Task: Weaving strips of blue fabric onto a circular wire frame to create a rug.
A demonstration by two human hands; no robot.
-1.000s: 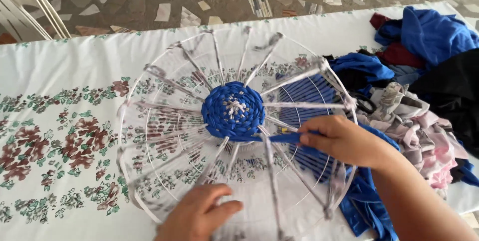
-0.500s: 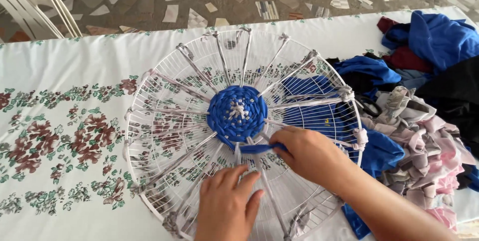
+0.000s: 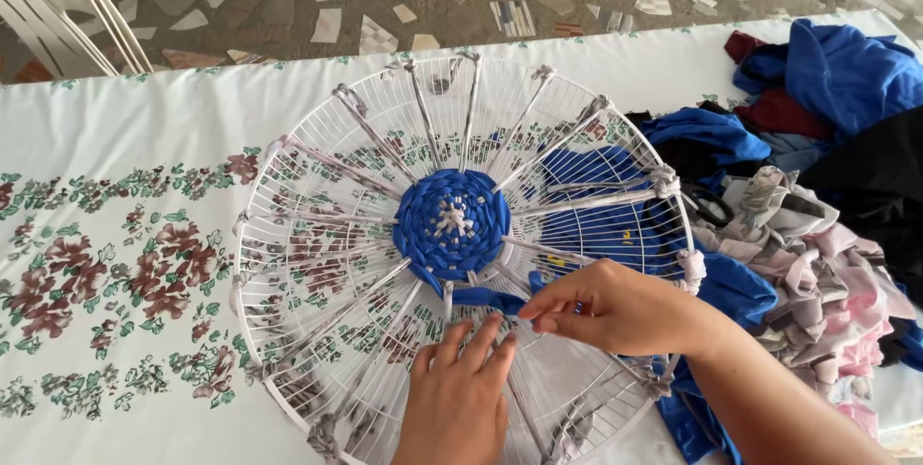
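A round white wire grille [image 3: 288, 330] lies flat on the table, with pale fabric strips stretched like spokes from hub to rim. A woven disc of blue fabric [image 3: 452, 223] fills its centre. My right hand [image 3: 615, 306] pinches a blue fabric strip [image 3: 486, 298] just below the disc, near a spoke. My left hand [image 3: 461, 398] rests flat on the grille's lower part, fingers spread and pointing up toward the strip. More blue cloth [image 3: 615, 225] lies under the grille's right side.
A heap of cloth pieces, blue [image 3: 846, 71], black [image 3: 865, 186] and pale pink-grey [image 3: 817, 273], covers the table's right side. The white tablecloth [image 3: 115, 263] has a floral band at left. A white chair [image 3: 58, 13] stands on a mosaic floor beyond the far edge.
My right hand has drawn the blue strip leftward under the woven disc. My left hand has slid up onto the grille and flattened beside the strip.
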